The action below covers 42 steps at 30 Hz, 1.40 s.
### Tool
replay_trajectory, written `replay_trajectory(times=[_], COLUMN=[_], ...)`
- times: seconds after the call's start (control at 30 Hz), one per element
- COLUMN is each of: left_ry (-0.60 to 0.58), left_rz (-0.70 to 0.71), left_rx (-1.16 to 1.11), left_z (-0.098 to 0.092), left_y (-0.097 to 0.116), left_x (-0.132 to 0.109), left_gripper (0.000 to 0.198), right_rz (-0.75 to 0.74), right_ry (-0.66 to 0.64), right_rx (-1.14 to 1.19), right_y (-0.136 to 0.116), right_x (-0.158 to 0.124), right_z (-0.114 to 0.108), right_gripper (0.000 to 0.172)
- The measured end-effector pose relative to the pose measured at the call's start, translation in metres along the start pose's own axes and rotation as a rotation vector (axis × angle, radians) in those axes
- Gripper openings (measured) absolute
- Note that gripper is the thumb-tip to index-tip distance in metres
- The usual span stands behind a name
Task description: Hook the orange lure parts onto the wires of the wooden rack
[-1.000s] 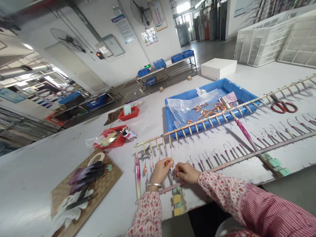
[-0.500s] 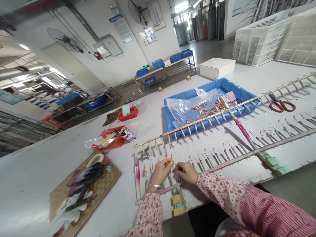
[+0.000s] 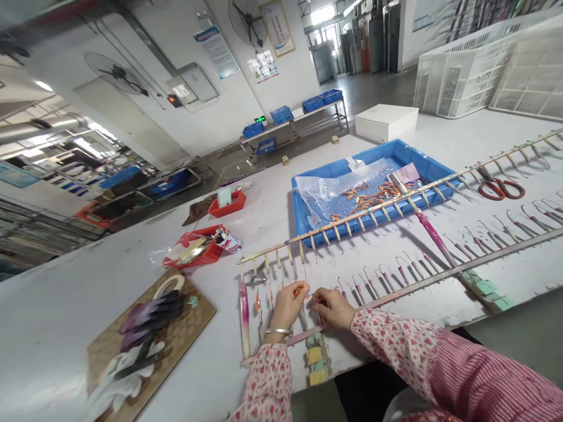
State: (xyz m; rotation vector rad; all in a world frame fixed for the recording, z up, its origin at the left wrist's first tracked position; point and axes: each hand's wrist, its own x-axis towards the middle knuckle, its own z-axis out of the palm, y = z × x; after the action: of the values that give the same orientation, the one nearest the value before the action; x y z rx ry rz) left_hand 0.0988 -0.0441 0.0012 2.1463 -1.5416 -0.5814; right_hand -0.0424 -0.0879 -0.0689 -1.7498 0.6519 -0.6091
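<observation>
Far left of the white table: brown board carrying a heap of work gloves, with a roll of tape at its far edge. Just beyond it is a red tray of mixed small items. Centre: a long peg rack lies flat across the table, with a row of wire hooks below its upper rail. Both hands work at its left end, near the table's front edge. Left hand: wrist bangle, fingers curled, thumb and forefinger pinched on a small orange piece held just over the rack. Right hand: touching or nearly touching the left, fingertips drawn together at the piece's right end. Whether they grip the piece or a hook is too small to tell. Foam blocks sit under the rack's near rail, just below the hands. Further right, behind the rack: blue tray lined with bubble wrap, holding loose orange pieces. Far right: red-handled scissors lie between the rack's rails.
</observation>
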Motion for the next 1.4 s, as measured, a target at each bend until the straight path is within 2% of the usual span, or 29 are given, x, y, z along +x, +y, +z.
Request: replay_trajectory(times=[0.3, 0.63, 0.8, 1.07, 1.27, 1.4], left_ry=[-0.001, 0.0, 0.038, 0.02, 0.046, 0.091], left_rz=[0.017, 0.029, -0.001, 0.024, 0.015, 0.009], left_rx=[-0.086, -0.044, -0.016, -0.074, -0.029, 0.095], left_z=[0.004, 0.002, 0.002, 0.004, 0.007, 0.01], left_y=[0.002, 0.002, 0.0, 0.003, -0.001, -0.009], left_x=[-0.003, -0.003, -0.003, -0.004, 0.0, 0.002], left_gripper=[0.032, 0.034, 0.031, 0.031, 0.03, 0.029], right_rz=[0.03, 0.035, -0.001, 0.048, 0.055, 0.131], right_ry=[0.029, 0.017, -0.014, 0.053, -0.029, -0.141], right_rx=[0.033, 0.075, 0.093, 0.073, 0.075, -0.023], right_y=[-0.003, 0.0, -0.001, -0.003, -0.001, -0.006], right_x=[0.001, 0.002, 0.0, 0.002, 0.004, 0.013], right_z=[0.001, 0.0, -0.001, 0.002, -0.002, 0.004], right_gripper=[0.009, 0.009, 0.009, 0.008, 0.008, 0.02])
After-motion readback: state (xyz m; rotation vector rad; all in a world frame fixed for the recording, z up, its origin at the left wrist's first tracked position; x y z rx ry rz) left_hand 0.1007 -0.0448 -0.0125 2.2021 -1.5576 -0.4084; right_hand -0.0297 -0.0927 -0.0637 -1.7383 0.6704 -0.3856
